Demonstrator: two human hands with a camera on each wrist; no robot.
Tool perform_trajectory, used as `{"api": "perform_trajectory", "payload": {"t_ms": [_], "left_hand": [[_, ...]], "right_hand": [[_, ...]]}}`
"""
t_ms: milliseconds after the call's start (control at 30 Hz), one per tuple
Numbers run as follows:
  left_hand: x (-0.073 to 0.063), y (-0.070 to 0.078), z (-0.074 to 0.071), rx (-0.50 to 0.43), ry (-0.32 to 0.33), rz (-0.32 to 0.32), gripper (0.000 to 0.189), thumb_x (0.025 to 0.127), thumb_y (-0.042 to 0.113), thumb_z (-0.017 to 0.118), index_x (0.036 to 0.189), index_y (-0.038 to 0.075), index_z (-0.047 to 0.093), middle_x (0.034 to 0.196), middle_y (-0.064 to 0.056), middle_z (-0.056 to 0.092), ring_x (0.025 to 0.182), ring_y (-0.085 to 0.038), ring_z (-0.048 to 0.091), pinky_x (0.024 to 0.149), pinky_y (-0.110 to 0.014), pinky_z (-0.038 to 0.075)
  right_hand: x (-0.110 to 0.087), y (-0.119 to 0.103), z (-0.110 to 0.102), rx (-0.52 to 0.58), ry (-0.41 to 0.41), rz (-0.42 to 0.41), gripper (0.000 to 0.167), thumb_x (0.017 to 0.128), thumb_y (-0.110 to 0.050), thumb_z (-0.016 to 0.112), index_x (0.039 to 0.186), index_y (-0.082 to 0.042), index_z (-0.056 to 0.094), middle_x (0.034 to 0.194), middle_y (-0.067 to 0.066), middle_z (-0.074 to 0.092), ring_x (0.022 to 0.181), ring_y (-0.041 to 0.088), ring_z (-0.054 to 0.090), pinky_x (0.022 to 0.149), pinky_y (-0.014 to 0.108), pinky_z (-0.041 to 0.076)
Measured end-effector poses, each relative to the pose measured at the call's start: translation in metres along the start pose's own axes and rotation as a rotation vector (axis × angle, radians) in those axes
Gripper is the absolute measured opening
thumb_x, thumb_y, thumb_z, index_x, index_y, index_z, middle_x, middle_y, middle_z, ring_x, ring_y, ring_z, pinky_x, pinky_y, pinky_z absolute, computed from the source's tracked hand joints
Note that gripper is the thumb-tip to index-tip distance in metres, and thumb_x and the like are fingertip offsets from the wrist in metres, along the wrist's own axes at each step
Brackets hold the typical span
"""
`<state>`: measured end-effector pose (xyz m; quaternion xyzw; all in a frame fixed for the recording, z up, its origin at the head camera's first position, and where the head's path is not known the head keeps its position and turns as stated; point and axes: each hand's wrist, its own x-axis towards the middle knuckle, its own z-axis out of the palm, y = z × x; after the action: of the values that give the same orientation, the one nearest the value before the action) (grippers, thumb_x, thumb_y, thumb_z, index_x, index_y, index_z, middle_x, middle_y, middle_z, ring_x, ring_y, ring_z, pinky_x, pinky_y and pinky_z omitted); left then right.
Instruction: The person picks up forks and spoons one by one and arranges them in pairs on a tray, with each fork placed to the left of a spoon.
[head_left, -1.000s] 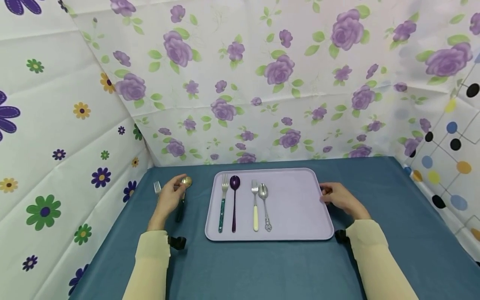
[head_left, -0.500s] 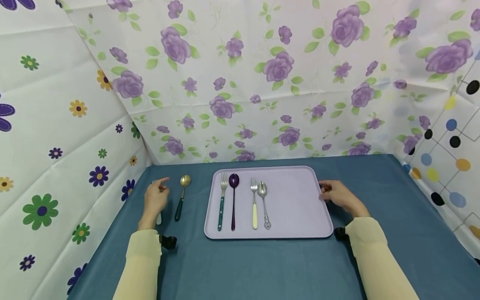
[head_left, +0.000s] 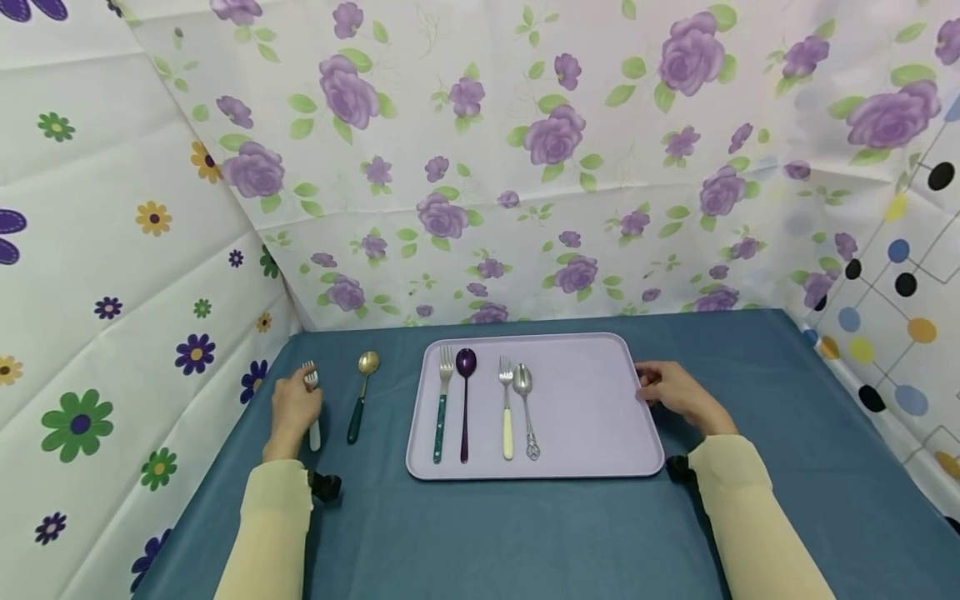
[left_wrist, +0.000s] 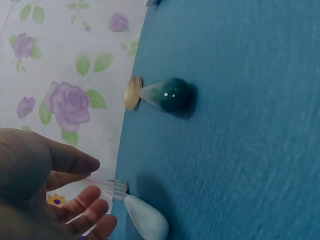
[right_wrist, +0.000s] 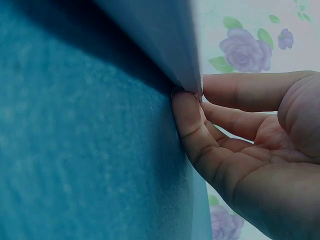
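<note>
At the left of the table, my left hand is beside a white-handled fork, overlapping it in the head view. In the left wrist view the fingers of that left hand are spread and lightly bent near the tines of the fork, with nothing gripped. A gold spoon with a dark green handle lies to the right of this fork. My right hand pinches the right rim of a pale lilac tray; in the right wrist view, thumb and fingers close on the tray's edge.
On the tray lie a green-handled fork, a purple spoon, a yellow-handled fork and a silver spoon. Flowered cloth stands along the back and left of the blue-covered table.
My left hand has moved left, away from the green-handled gold spoon, which stays on the table, and over to the white-handled fork. The right hand keeps its hold on the tray.
</note>
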<state>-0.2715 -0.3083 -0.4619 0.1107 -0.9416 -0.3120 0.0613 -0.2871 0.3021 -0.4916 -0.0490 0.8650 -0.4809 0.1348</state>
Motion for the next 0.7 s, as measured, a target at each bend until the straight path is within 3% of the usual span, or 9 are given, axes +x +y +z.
{"api": "perform_trajectory", "payload": {"t_ms": [167, 500, 700], "left_hand": [[0.001, -0.003, -0.004, 0.035, -0.069, -0.022, 0.058, 0.100, 0.007, 0.044, 0.154, -0.013, 0.035, 0.142, -0.045, 0.036, 0.128, -0.059, 0.038, 0.107, -0.068, 0.032], [-0.002, -0.002, -0.008, 0.104, -0.163, -0.085, 0.061, 0.101, 0.009, 0.043, 0.157, -0.012, 0.030, 0.145, -0.047, 0.029, 0.129, -0.063, 0.036, 0.107, -0.070, 0.034], [-0.007, 0.000, -0.012, 0.113, -0.267, -0.134, 0.062, 0.103, 0.008, 0.038, 0.160, -0.010, 0.022, 0.150, -0.047, 0.023, 0.135, -0.062, 0.031, 0.109, -0.071, 0.031]], "right_hand": [[-0.001, 0.000, 0.001, -0.001, 0.001, -0.004, 0.061, 0.098, 0.002, 0.064, 0.151, 0.018, 0.037, 0.096, 0.013, 0.054, 0.087, 0.026, 0.057, 0.076, 0.036, 0.052], [0.000, 0.001, 0.001, 0.000, 0.002, -0.012, 0.062, 0.097, 0.002, 0.064, 0.150, 0.019, 0.037, 0.097, 0.013, 0.053, 0.088, 0.027, 0.056, 0.076, 0.037, 0.052], [0.002, 0.004, 0.000, -0.005, -0.001, 0.001, 0.061, 0.097, 0.002, 0.063, 0.151, 0.018, 0.037, 0.096, 0.013, 0.053, 0.087, 0.026, 0.057, 0.077, 0.036, 0.052]]}}
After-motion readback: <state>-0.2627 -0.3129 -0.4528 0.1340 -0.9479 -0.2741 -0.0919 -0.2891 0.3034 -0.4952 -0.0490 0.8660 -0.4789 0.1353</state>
